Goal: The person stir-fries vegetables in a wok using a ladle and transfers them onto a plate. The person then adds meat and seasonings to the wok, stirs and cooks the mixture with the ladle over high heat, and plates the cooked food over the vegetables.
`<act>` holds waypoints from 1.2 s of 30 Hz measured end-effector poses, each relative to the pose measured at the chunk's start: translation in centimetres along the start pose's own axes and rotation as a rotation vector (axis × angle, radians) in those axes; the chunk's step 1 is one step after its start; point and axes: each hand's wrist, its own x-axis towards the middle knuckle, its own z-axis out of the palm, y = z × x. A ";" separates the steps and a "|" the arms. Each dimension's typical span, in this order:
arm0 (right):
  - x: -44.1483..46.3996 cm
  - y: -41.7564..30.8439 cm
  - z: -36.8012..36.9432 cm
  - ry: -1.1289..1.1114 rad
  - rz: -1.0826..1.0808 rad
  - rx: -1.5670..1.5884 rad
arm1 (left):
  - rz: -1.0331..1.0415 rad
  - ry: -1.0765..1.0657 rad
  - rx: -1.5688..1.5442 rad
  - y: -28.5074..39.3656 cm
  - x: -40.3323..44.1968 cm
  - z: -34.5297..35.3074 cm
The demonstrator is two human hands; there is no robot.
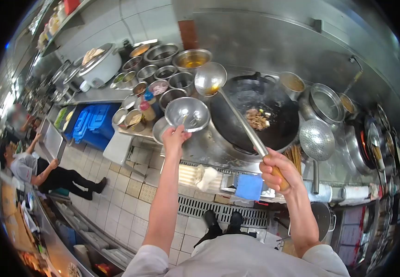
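My left hand (174, 137) is closed on the near rim of a steel mixing bowl (187, 114), which has a little residue inside. My right hand (280, 170) wraps round the wooden grip of a long-handled ladle (241, 117). The ladle's cup hangs over the left back edge of a black wok (225, 108), near a pot of yellow oil (193, 60), with some yellowish liquid in it. Sliced meat with pale and green bits (257, 119) lies in the wok. Right of the wok rests a perforated strainer (317, 140).
Several steel containers (161, 54) of ingredients crowd the counter at left, with squeeze bottles (147, 111) in front. A rice cooker (100, 64) stands farther left. A blue cloth (248, 186) lies on the front ledge. At far left, a person (29, 168) carries a metal tray (51, 141).
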 end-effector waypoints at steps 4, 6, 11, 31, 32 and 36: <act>-5.6 -1.0 0.1 0.179 -0.061 -0.171 | -0.076 -0.189 -0.068 -2.6 2.2 6.5; -7.5 -1.0 0.5 0.212 -0.116 -0.395 | -0.140 -0.285 -0.074 -3.5 2.2 8.9; -11.0 -0.7 1.1 0.367 -0.158 -0.671 | -0.297 -0.384 -0.184 -6.1 1.9 12.8; -10.6 6.1 -5.4 0.667 -0.268 -0.784 | 0.664 -0.568 1.019 -5.4 0.4 20.1; -10.5 6.2 -5.3 0.686 -0.259 -0.810 | 0.661 -0.562 1.022 -5.5 0.4 20.0; -10.4 6.6 -5.3 0.692 -0.263 -0.861 | 0.842 -0.541 0.979 -5.9 1.1 19.0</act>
